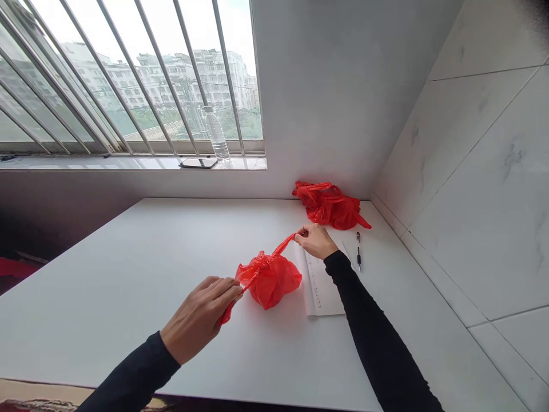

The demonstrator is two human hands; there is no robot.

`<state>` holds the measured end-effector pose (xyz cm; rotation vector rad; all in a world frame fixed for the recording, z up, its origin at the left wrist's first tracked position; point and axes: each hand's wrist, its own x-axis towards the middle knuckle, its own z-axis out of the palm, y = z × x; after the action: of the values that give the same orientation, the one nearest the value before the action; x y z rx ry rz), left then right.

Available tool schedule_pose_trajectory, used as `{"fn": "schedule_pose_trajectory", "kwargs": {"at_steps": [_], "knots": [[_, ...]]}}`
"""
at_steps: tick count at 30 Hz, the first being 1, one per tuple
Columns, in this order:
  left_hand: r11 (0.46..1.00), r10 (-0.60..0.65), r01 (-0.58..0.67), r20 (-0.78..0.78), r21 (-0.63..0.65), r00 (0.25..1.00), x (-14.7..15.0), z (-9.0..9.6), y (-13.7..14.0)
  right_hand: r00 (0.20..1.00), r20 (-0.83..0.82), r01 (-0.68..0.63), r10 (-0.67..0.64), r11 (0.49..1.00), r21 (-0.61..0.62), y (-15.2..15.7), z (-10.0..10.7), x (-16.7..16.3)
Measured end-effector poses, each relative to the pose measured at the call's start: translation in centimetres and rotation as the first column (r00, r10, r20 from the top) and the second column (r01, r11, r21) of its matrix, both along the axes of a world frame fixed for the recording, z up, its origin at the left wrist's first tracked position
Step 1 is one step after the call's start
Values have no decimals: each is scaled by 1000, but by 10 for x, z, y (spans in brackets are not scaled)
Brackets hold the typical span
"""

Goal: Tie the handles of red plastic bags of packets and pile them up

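Observation:
A red plastic bag (274, 283) sits on the white table, bunched up, with its two handles drawn out to opposite sides from a twist or knot at the top. My left hand (206, 309) grips one handle at the near left, and a loose end of it hangs below my fingers. At the upper right my right hand (316, 240) pinches the tip of the other handle. Both handles look stretched. Whatever the bag contains is hidden by the red plastic.
An open notebook (323, 292) with writing lies under my right forearm, a pen (359, 252) beside it. More crumpled red plastic bags (330, 206) rest against the back wall. On the windowsill stand a water bottle (217, 134) and a phone (198, 163). A tiled wall (484, 189) bounds the right side.

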<state>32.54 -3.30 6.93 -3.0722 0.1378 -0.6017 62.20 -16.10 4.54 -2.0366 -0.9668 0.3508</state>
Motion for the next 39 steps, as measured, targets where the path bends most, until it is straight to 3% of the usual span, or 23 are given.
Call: {"fn": "schedule_pose_trajectory", "kwargs": {"at_steps": [3, 7, 12, 15, 19, 26, 29, 32, 35, 39], "knots": [[999, 35, -35, -17, -39, 999, 4, 2, -2, 998, 47, -34, 36, 999, -41, -6, 7, -1], [989, 116, -113, 20, -93, 993, 34, -7, -8, 983, 81, -157, 167, 981, -112, -14, 16, -7], [994, 83, -99, -294, -41, 952, 71, -63, -4, 934, 104, -318, 343, 927, -197, -15, 16, -20], [992, 98, -119, -335, -44, 937, 74, -97, 2, 913, 107, -361, 394, 902, -236, -14, 12, -21], [987, 122, -150, -358, -53, 926, 71, -113, 1, 905, 96, -380, 415, 889, -257, -14, 8, -19], [977, 117, -177, -384, -123, 916, 73, -99, -9, 911, 102, -360, 401, 890, -280, -11, 6, -22], [965, 106, -184, -368, -185, 924, 71, -80, -15, 922, 112, -328, 371, 901, -284, -13, 7, -24], [928, 148, -244, -323, -281, 935, 63, -52, -21, 954, 156, -216, 257, 947, -238, -20, 11, -29], [830, 242, -354, -295, -430, 924, 53, -27, -15, 984, 153, -65, 90, 985, -162, -24, 13, -36], [609, 340, -453, -302, -651, 891, 27, 2, 6, 993, 32, -110, 112, 993, -53, -26, 12, -45]]}}
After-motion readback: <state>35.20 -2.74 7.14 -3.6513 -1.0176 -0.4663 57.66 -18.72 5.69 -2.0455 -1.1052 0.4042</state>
